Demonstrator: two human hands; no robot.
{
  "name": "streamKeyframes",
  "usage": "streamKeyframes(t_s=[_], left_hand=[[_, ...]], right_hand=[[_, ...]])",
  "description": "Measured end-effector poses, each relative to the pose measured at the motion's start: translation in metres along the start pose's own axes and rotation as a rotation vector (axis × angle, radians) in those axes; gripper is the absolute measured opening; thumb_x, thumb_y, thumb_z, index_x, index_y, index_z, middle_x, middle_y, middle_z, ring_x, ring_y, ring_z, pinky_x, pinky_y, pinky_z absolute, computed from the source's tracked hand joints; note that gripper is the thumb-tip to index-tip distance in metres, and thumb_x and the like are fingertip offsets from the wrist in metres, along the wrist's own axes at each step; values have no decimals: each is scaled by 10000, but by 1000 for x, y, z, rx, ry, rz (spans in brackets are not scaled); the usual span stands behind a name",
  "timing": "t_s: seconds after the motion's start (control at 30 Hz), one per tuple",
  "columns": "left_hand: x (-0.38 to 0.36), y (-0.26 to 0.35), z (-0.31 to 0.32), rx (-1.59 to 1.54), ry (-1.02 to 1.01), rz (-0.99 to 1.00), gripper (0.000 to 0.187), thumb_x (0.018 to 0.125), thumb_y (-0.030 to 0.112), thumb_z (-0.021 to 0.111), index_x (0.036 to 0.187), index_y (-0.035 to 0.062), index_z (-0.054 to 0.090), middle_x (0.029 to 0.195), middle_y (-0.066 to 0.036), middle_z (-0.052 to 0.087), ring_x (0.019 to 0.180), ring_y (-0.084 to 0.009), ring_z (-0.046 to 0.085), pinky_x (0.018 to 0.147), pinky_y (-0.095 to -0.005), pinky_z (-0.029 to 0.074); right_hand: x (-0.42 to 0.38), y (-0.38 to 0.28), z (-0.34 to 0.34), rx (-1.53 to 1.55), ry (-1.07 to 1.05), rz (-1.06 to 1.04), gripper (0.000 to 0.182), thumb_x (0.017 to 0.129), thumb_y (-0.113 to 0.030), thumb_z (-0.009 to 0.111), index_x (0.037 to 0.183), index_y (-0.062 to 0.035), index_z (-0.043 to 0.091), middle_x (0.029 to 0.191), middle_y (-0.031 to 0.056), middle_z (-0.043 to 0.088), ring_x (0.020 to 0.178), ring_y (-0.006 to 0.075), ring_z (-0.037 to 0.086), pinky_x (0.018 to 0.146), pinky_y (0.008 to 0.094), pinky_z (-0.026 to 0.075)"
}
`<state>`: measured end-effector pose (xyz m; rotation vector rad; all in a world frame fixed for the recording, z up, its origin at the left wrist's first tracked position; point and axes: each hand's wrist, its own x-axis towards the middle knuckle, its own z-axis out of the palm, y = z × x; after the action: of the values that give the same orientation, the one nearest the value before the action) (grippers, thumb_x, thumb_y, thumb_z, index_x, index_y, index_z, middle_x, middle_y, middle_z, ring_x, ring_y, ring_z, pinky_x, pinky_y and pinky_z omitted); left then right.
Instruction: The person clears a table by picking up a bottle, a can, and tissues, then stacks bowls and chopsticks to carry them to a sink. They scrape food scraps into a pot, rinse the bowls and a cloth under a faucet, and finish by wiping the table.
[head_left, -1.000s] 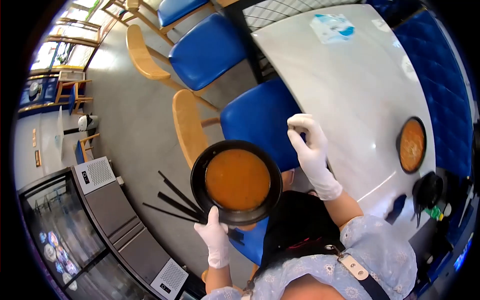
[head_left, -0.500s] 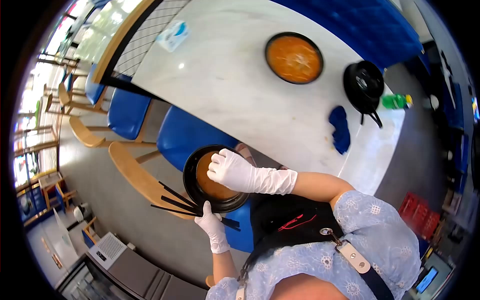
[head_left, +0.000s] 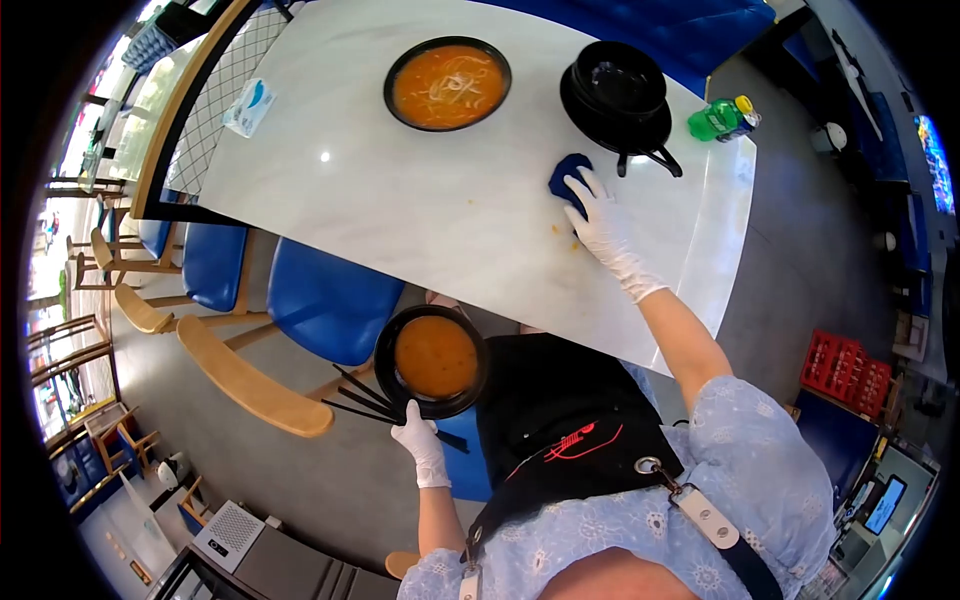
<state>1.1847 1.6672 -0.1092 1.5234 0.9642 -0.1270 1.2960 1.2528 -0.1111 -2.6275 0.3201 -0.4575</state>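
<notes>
My left hand (head_left: 419, 440), in a white glove, grips the rim of a black bowl (head_left: 470, 385) together with several black chopsticks (head_left: 362, 402). Orange-brown broth (head_left: 437, 358) lies in that bowl, which is beside the table edge. On the white table (head_left: 350, 200), my gloved right hand (head_left: 597, 215) rests on a dark blue cloth (head_left: 570, 176), fingers apart on its right side. Small yellow-orange crumbs (head_left: 556, 231) lie just left of that hand.
A large bowl of orange soup (head_left: 449, 84) stands at the table's far side. Stacked black pans (head_left: 622, 92), a green bottle (head_left: 712, 120) and a tissue pack (head_left: 249, 107) are also there. Blue chairs (head_left: 325, 300) stand along the left edge; red crates (head_left: 843, 372) are at the right.
My right hand has moved from over the held bowl to the cloth on the table. The cloth looks more bunched. The view has shifted right, and my left hand still holds the bowl and chopsticks.
</notes>
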Motion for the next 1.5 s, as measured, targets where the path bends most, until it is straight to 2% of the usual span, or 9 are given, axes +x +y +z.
streamKeyframes(t_s=[0.23,0.27,0.33,0.43,1.0,1.1,1.27,1.4,1.5], left_hand=[[9,-39,5,17,45,-27,250,848,128,617,667,12,488,511,-30,457,351,-108,380,343,-264,275],[10,-40,6,60,25,-13,253,851,131,613,663,15,489,510,-29,457,351,-109,379,346,-262,278],[12,-43,10,100,-1,3,257,854,133,609,658,18,490,509,-28,457,351,-110,379,349,-261,281],[17,-48,14,92,-55,24,255,857,134,603,660,11,497,509,-23,457,351,-111,380,355,-260,287],[18,-69,66,145,-217,-12,247,855,127,622,677,21,486,528,-28,484,345,-123,419,338,-276,297],[14,-76,71,124,-224,30,222,840,119,635,686,17,512,504,-31,471,337,-131,417,333,-272,304],[-3,-67,81,157,-250,-7,259,859,150,614,669,18,498,472,-38,462,348,-129,419,356,-278,299],[-3,-67,83,140,-288,-17,249,860,145,616,679,11,509,485,-33,470,351,-124,407,355,-282,293],[0,-66,84,148,-302,-13,228,861,127,614,692,4,522,512,-23,484,350,-117,409,346,-277,294]], right_hand=[[-23,75,-41,219,526,310,311,838,-38,528,1144,-40,578,1179,182,560,1034,309,575,924,352,432],[-17,80,-49,490,470,637,338,827,-64,535,1161,-11,558,1169,205,556,1043,341,558,920,374,435],[-3,101,-47,-112,323,290,359,849,-120,528,1186,3,545,1216,208,539,1113,364,513,929,399,418],[19,99,-15,-187,246,140,352,800,-124,539,1130,-6,562,1182,209,542,1103,392,502,918,463,420],[-84,-71,23,291,-61,-283,366,704,40,549,1036,-79,649,1158,113,592,1111,319,539,929,401,445],[-109,-101,29,455,-125,-305,335,694,57,553,987,-74,651,1094,92,607,1065,296,551,896,386,452],[-121,-91,-58,808,-85,228,380,760,70,471,1065,-80,640,1159,109,598,1114,253,534,960,344,415],[-183,25,-144,469,28,491,395,819,-18,467,1207,3,536,1311,159,470,1202,271,466,998,330,378],[-255,77,-149,55,-131,340,513,825,-67,516,1315,42,408,1432,226,308,1277,369,377,1036,370,339]])
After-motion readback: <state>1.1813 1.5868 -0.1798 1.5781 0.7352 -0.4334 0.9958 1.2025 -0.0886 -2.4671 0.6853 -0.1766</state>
